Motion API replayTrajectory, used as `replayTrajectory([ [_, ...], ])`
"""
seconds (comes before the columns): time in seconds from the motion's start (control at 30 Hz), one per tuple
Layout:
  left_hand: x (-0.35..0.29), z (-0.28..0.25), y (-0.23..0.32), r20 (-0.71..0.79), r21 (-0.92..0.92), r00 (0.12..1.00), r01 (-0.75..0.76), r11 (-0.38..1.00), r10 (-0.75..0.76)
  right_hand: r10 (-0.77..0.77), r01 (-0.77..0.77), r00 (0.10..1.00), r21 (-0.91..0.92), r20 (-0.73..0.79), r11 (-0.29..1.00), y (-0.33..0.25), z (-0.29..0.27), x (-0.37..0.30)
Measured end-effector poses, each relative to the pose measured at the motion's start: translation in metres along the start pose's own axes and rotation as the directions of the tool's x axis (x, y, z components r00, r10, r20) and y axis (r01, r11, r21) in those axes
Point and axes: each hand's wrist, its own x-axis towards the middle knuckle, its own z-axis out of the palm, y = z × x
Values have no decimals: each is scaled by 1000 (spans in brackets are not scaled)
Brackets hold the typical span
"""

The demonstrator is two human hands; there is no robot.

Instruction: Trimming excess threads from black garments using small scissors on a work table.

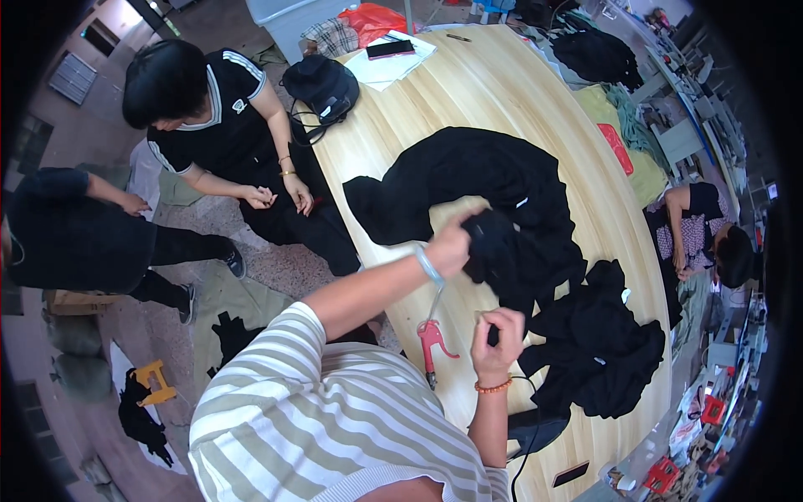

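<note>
My left hand (452, 244), with a pale bangle at its wrist, is closed at the edge of a black garment (502, 251) and grips its cloth. My right hand (499, 336), wearing an orange bead bracelet, is held nearer to me with thumb and fingers pinched together. A small dark patch shows inside that pinch, but what it is I cannot make out. Between my forearms a red air blow gun (432, 339) lies on the wooden table (468, 75). Black cloth (468, 159) spreads beyond my left hand, and another crumpled black garment (598, 343) lies right of my right hand.
A black bag (322, 88), a phone (391, 49) on papers and a pen (458, 38) lie at the far end. Another phone (570, 475) is near the front edge. One person (226, 142) sits at the left, another (92, 234) stands behind, a third (703, 234) is at the right.
</note>
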Motion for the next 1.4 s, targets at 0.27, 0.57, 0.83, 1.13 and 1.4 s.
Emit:
replayTrajectory([
  [0.27,-52,-12,182,265,-392,741,-501,771,616,569,-164,609,-614,552,772,56,64,-131],
  [0.57,-227,-25,297,363,-386,623,-576,721,693,579,-287,668,-556,468,780,64,77,-141],
  [0.83,-381,-57,351,-43,563,875,-378,735,482,597,-283,686,-604,415,745,70,73,-137],
  [1.13,-634,-317,255,-783,-239,-241,968,82,574,542,-254,733,-574,411,778,74,82,-137],
  [1.4,-434,-348,167,-873,366,385,923,-117,299,446,-200,808,-532,385,823,84,76,-157],
])
